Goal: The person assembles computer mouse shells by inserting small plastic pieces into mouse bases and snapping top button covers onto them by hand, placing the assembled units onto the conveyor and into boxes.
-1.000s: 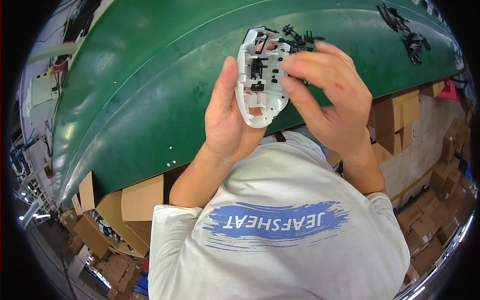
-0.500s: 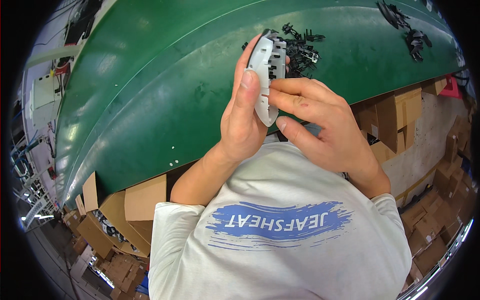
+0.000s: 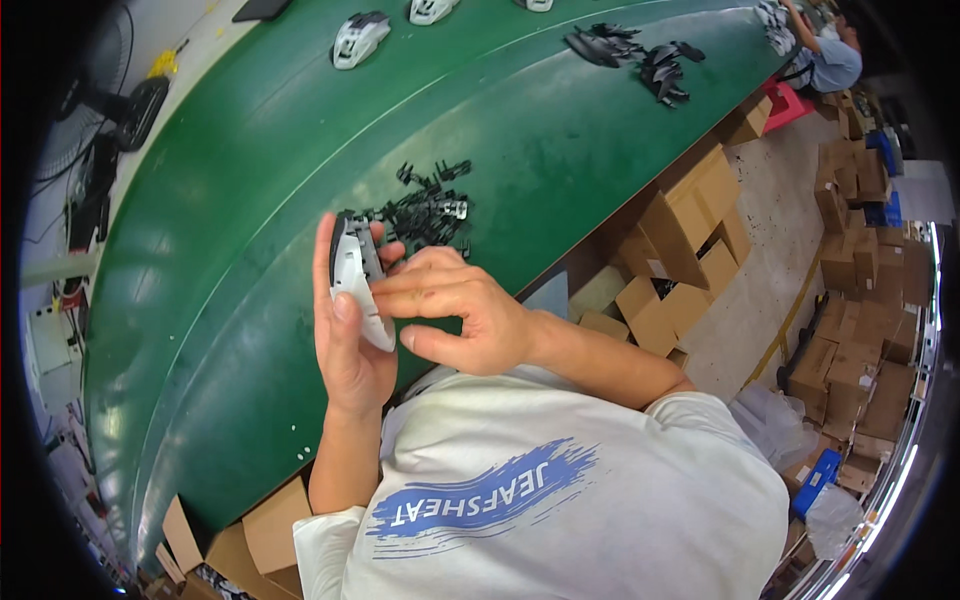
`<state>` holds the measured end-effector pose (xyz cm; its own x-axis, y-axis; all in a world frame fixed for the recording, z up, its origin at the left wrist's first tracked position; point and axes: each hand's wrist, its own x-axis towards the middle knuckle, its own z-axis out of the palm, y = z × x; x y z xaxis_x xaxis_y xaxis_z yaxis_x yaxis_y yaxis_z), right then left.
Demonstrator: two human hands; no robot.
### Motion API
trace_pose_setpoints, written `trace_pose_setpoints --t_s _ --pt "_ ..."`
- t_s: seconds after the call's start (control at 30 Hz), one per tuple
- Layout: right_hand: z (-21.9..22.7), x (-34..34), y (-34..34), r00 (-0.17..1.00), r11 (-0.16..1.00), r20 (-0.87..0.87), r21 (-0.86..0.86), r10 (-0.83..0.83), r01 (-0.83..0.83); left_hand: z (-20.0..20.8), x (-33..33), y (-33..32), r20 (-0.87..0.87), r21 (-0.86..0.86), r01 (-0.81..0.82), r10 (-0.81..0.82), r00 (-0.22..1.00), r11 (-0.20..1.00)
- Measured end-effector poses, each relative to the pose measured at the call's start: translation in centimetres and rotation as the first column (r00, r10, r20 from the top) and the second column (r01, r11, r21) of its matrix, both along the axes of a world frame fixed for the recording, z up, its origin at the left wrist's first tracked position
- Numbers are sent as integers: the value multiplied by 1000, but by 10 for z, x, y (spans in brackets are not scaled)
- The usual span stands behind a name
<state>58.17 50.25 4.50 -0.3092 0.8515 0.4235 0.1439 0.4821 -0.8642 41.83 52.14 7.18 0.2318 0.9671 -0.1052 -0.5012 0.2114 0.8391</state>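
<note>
My left hand (image 3: pixel 347 365) is closed around a curved white plastic shell (image 3: pixel 350 270) with a black edge, held upright over the green table. Its thumb presses the white outer face, and the other fingers wrap behind. Notches and dark gaps show along the shell's inner side. My right hand (image 3: pixel 470 318) has its fingers stretched out, their tips touching that inner side; its thumb stands apart. Whether a small part lies under those fingertips is hidden. Just beyond the shell lies a pile of small black plastic clips (image 3: pixel 425 212).
The green table (image 3: pixel 250 225) bears black curved parts (image 3: pixel 665 72) farther right and white-and-black shells (image 3: pixel 360 40) at the far side. Small white bits (image 3: pixel 303 455) lie near its front edge. Open cardboard boxes (image 3: pixel 690 215) stand beside it. Another person (image 3: pixel 835 65) is at the far right.
The view has swung right, so my hands and the shell appear farther left and lower. The far shells and another person have come into view. My grip looks much the same.
</note>
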Motion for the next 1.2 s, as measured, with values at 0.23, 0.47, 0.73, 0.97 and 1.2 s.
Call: trace_pose_setpoints --t_s 0.23,0.47,0.73,0.97,1.2 --pt "12 64 47 1000 980 6 -197 3 -1 -12 -27 5 10 -176 -49 52 999 983" --pt "-46 262 173 165 467 504 563 -848 682 -7 -52 -5 290 -297 35 55 956 954" --pt "-50 262 169 48 579 673 595 -738 557 -14 -59 -17 118 -265 -143 179 977 954" --pt "20 103 83 939 845 -51 -454 -341 282 -15 -48 0 -73 -147 -176 167 983 973" --pt "42 4 24 989 982 -63 -148 -131 121 -3 -25 5 -150 28 -199 200 968 980"
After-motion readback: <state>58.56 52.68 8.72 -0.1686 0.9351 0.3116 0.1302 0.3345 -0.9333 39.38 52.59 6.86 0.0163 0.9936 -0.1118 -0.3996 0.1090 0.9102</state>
